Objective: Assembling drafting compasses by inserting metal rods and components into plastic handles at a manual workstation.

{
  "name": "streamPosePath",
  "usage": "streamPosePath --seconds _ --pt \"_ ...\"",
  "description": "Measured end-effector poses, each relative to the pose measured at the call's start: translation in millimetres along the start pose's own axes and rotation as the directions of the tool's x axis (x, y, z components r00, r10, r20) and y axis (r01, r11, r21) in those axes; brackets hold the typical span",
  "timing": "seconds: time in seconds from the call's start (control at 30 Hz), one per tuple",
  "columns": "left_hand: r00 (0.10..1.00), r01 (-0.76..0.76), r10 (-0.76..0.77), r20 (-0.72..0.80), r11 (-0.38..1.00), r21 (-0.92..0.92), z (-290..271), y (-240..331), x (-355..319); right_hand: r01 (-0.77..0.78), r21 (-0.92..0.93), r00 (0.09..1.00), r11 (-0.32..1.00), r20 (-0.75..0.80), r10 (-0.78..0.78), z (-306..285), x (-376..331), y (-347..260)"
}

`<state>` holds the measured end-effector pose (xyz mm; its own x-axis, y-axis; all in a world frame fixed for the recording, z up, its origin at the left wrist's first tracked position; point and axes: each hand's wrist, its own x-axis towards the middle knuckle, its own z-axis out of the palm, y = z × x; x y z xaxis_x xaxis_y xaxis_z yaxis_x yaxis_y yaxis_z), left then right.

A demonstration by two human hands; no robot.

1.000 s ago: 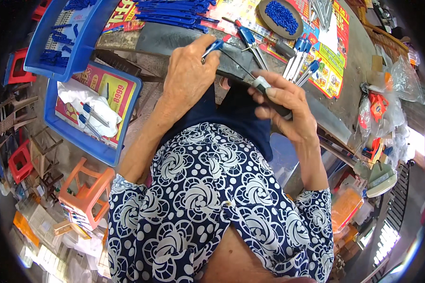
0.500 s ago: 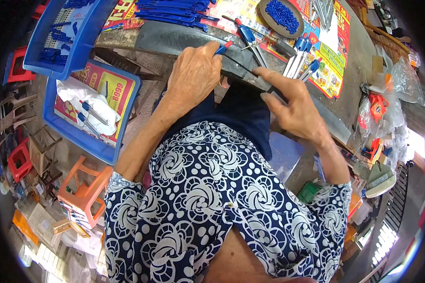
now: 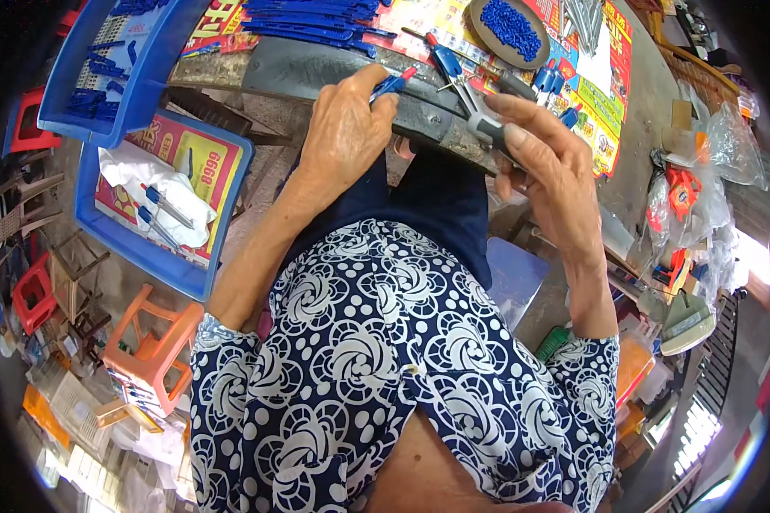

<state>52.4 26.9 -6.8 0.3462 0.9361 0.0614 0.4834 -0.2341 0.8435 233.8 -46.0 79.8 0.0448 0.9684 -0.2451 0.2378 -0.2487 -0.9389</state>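
Observation:
My left hand [image 3: 347,128] is closed on a small blue piece with a red tip [image 3: 393,84], pinched between thumb and fingers at the table's near edge. In my right hand [image 3: 552,154] is a screwdriver [image 3: 488,128] with a grey and black handle. Its thin dark shaft points left toward the blue piece; whether the two touch I cannot tell. Just beyond the hands lies a blue-and-silver tool with a red tip [image 3: 446,60], and more blue-topped tools [image 3: 549,79] lie partly behind my right fingers.
Long blue strips [image 3: 312,24] are piled on the table. Beside them stands a brown dish of blue pellets [image 3: 512,32], near metal rods [image 3: 583,24]. At left are a blue bin [image 3: 115,132] and a lower blue tray [image 3: 145,254] with finished-looking tools on white cloth. An orange stool [image 3: 150,329] stands nearby.
My right hand has turned and its fingers have shifted on the screwdriver, baring the handle. My left hand has moved slightly left, still holding the blue piece.

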Motion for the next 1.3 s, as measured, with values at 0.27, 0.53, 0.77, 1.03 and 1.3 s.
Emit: streamPosePath --seconds 0.27,0.53,0.77,1.03,1.3 --pt "0.994 -0.102 0.096 0.047 0.982 0.16 -3 13 -3 -0.652 0.538 0.757 0.534 0.509 0.41 -15 3 12" --pt "0.989 -0.146 0.14 0.044 0.964 0.221 -2 10 -4 0.513 -0.857 0.841 -0.04 0.511 -0.177 6 -2 -15" --pt "1.0 0.008 -0.008 -0.005 0.998 0.062 2 2 -1 0.532 -0.702 0.83 0.474 0.319 -0.458 -8 14 -15" --pt "0.994 0.1 -0.097 0.047 0.992 -0.077 -3 4 1 -0.029 0.062 0.987 0.998 -0.156 0.039 -4 7 -11" --pt "0.999 0.035 -0.034 0.015 0.999 -0.042 1 -5 2 0.154 -0.248 0.988 0.956 0.01 -0.156 -9 14 -20"
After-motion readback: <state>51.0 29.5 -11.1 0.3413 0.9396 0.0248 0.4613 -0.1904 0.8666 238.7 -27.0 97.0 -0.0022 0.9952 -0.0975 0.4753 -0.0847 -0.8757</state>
